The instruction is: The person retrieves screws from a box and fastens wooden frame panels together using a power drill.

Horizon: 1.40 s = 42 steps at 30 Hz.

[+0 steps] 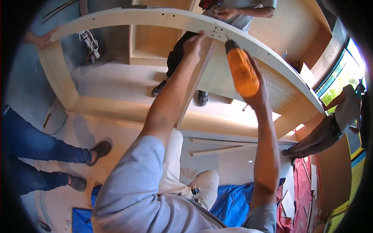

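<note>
My right hand [262,87] is wrapped round an orange and black cordless drill [243,72]. Its thin bit points up at the long pale wooden board [186,20], close to a cluster of dark holes; I cannot tell whether the tip touches. My left hand [192,46] grips the near edge of that board, where an upright divider [197,79] meets it. Part of its fingers is hidden. Board and divider belong to a large wooden cabinet frame [112,105] with open bays.
A co-worker's hand [43,39] rests on the frame's left end. Another person's hand [225,14] is beyond the board, near a red and black tool [208,4]. Someone stands at right [342,112]. Wood strips [221,149] and a blue tarp [233,200] lie on the floor.
</note>
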Available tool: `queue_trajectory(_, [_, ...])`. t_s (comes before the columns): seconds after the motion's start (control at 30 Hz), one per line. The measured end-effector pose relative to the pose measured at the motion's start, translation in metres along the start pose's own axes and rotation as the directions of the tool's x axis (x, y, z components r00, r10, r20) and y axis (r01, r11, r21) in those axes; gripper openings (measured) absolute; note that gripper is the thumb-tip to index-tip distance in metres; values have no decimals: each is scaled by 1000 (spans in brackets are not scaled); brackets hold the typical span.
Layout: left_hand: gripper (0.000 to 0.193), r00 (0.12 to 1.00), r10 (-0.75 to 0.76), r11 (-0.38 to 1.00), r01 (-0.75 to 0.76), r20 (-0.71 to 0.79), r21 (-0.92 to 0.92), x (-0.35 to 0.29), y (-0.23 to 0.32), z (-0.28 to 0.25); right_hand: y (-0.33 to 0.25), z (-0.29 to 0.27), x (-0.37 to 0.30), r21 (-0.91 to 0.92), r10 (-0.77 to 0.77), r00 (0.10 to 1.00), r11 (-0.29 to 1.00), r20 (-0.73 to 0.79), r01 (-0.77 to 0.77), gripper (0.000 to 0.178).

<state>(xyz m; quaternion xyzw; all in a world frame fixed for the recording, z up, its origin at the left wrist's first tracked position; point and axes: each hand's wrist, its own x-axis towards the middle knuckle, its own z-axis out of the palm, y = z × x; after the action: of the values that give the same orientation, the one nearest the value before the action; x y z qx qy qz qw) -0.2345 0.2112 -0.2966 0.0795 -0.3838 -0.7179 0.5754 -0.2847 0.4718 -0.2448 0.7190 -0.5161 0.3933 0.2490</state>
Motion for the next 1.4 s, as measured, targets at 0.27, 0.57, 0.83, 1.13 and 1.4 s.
queue_trajectory(0.27, [2,746,-663,748,664,-65,-11,-105,-68,-181,-36,1,-199,393,556,809,711,194,-583,48])
queue_trajectory(0.57, [27,775,-603,791,550,-189,-266,-212,-51,-304,-89,45,-362,674,852,229,-180,471,-717,23])
queue_trajectory(0.83, [25,797,-542,807,403,-268,-432,-197,-46,-301,-99,90,-388,755,763,104,-593,638,-279,27])
queue_trajectory(1.13, [35,815,-580,814,578,-4,-60,-170,-64,-155,-102,131,-437,699,704,35,-709,709,90,31])
queue_trajectory(1.4, [36,644,-754,645,688,131,332,-208,-142,-116,-103,133,-440,682,681,-56,-721,730,121,32])
